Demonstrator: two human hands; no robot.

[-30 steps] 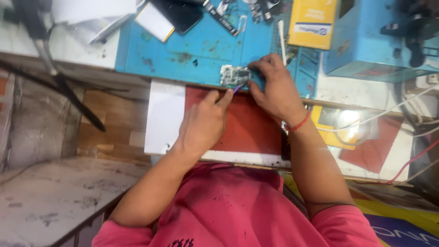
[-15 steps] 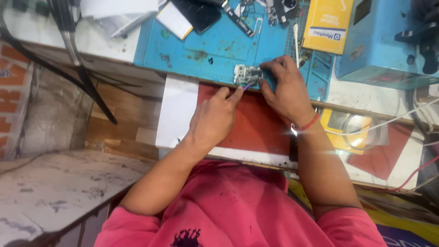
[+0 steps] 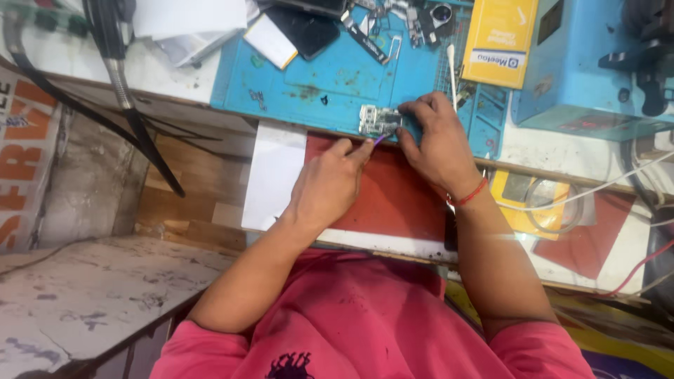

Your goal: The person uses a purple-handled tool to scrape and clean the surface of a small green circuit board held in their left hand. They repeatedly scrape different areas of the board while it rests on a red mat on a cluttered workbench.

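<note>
The right hand [image 3: 439, 144] pinches a small circuit board [image 3: 378, 121] steady at the near edge of the blue mat [image 3: 330, 77] on the counter, so the left hand [image 3: 330, 186], fingers pressed around a thin purple tool [image 3: 379, 140], can probe it.

I have both forearms stretched forward, meeting at the tabletop's near edge. My left hand [image 3: 326, 186] is curled, fingers [image 3: 361, 149] pinched together and pointing forward. My right hand [image 3: 435, 140] is arched, fingertips pressed down.
</note>
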